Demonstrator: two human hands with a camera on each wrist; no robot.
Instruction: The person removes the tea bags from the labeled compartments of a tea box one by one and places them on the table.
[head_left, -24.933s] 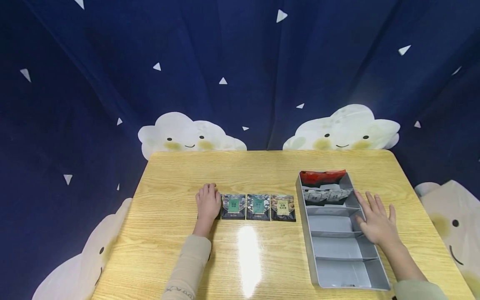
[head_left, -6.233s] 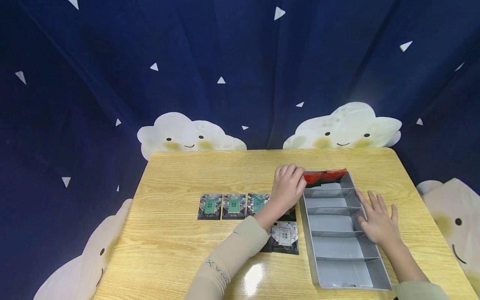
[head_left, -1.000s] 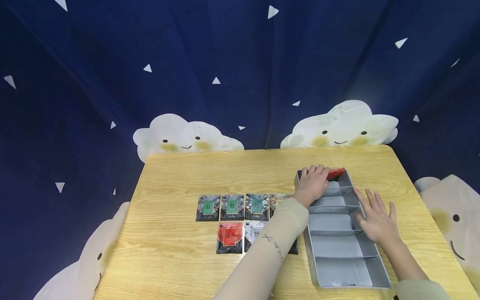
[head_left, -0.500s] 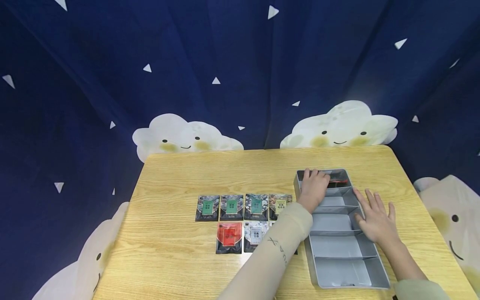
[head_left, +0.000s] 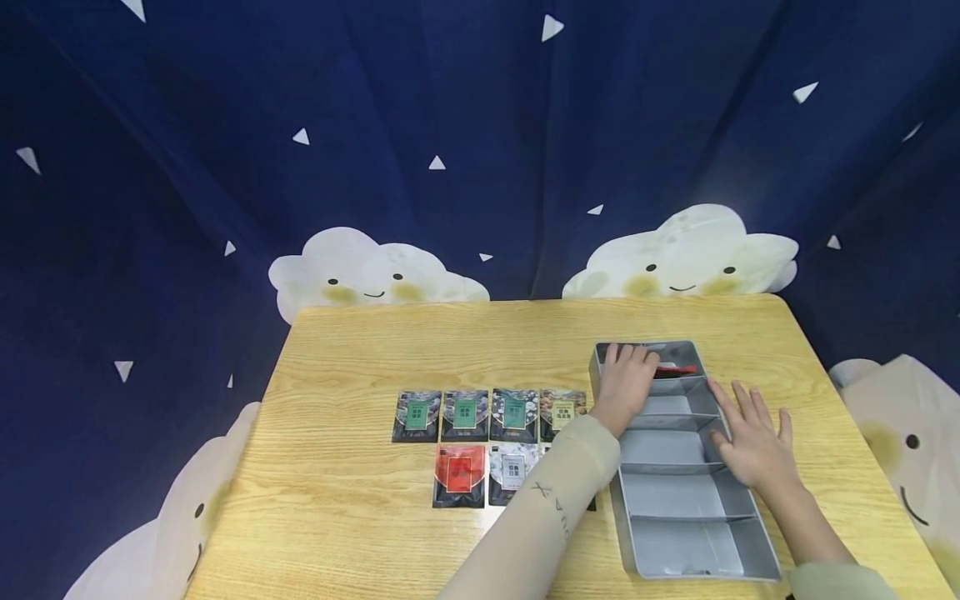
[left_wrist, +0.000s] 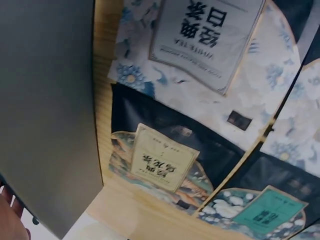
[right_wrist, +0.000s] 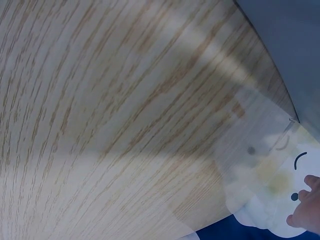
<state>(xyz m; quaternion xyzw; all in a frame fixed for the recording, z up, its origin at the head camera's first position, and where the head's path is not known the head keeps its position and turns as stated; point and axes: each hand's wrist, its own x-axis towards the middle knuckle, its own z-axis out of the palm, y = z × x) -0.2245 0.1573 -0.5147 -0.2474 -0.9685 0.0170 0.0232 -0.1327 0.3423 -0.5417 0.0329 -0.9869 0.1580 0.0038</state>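
My left hand (head_left: 627, 385) reaches into the far compartment of a grey divided box (head_left: 624, 533). Its fingers are at a red and black sachet (head_left: 678, 370) that leans low there; the hand covers the sachet's left part, and I cannot tell whether the fingers pinch it. In the left wrist view, fingertips (left_wrist: 12, 217) show past the grey box wall (left_wrist: 47, 115). My right hand (head_left: 753, 442) rests on the box's right rim with its fingers spread. Left of the box lie a red sachet (head_left: 459, 476) and a white tea sachet (head_left: 512, 468), while my sleeve hides more.
Behind them, a row holds two green-label sachets (head_left: 465, 415), a teal-label one (head_left: 514, 415) and a yellow-label one (head_left: 562, 407). The box's other compartments stand nearer me, split by thin dividers (head_left: 671, 467). A dark blue curtain (head_left: 480, 100) hangs behind the wooden table (head_left: 322, 500).
The white sachets and one red sachet have moved from the box to the table over the longer span. Within the last second, the remaining red sachet has tipped from upright to low under my left hand.
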